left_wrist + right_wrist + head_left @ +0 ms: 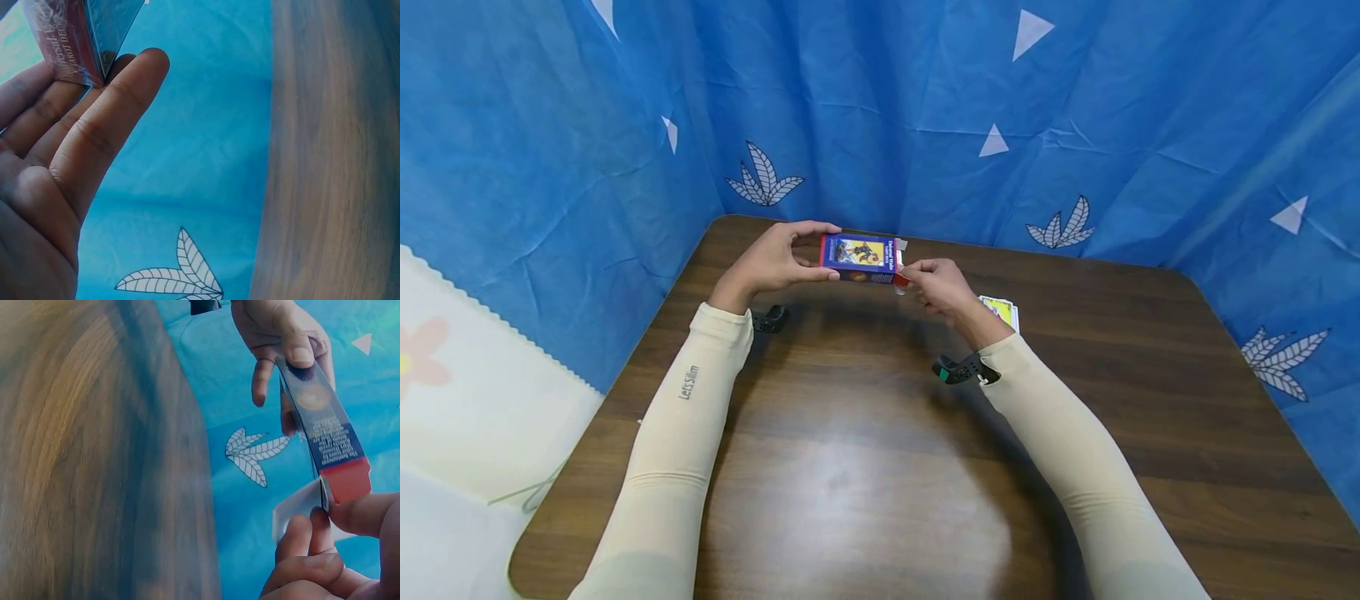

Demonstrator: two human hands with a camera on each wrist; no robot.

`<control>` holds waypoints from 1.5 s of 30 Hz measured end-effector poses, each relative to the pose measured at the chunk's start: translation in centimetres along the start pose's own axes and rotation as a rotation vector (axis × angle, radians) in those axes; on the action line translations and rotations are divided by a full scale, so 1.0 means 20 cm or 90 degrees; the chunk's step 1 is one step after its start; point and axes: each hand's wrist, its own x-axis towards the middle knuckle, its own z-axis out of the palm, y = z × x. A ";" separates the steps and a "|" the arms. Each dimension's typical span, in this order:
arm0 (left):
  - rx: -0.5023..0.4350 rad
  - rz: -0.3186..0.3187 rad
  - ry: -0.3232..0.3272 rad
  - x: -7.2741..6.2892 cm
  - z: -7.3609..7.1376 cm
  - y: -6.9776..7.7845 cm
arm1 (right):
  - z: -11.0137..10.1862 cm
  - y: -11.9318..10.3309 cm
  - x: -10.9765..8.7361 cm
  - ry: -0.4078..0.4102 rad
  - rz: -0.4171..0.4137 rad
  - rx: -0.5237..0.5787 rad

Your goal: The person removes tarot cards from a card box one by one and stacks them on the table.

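Note:
A blue and red tarot card box [859, 252] is held up over the far part of the table, its picture side showing in the head view. My left hand [772, 260] grips its left end, thumb along the near side and fingers on the far side. At the opposite end, the thumb and fingertips of my right hand [946, 287] pinch a flap. That end stands unfolded in the right wrist view, with a red flap [347, 480] and a pale flap [299, 506] sticking out. The inside of the box is hidden.
A small stack of cards [1002, 310] lies on the brown wooden table [850, 433], partly behind my right wrist. Blue patterned curtain [880, 108] hangs right behind the table's far edge and along its sides. Dark bands circle both wrists.

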 end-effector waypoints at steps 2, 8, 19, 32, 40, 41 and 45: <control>0.000 0.000 0.001 0.00 0.00 0.00 | -0.02 0.01 0.00 0.007 -0.006 0.007; -0.003 -0.001 0.004 0.01 0.00 0.00 | -0.08 0.05 0.00 0.030 -0.009 0.047; -0.027 0.006 0.011 0.01 0.00 -0.02 | -0.10 0.05 -0.02 0.018 -0.004 0.055; -0.006 0.000 0.004 0.01 -0.01 -0.02 | -0.21 0.12 -0.02 0.190 -0.070 0.104; -0.009 0.001 0.007 0.00 -0.01 -0.03 | -0.26 0.12 -0.01 0.237 -0.102 0.158; -0.009 0.001 0.008 0.00 -0.01 -0.04 | -0.27 0.13 0.00 0.255 -0.118 0.158; -0.007 0.003 0.009 0.00 -0.01 -0.04 | -0.29 0.15 0.02 0.336 -0.194 0.108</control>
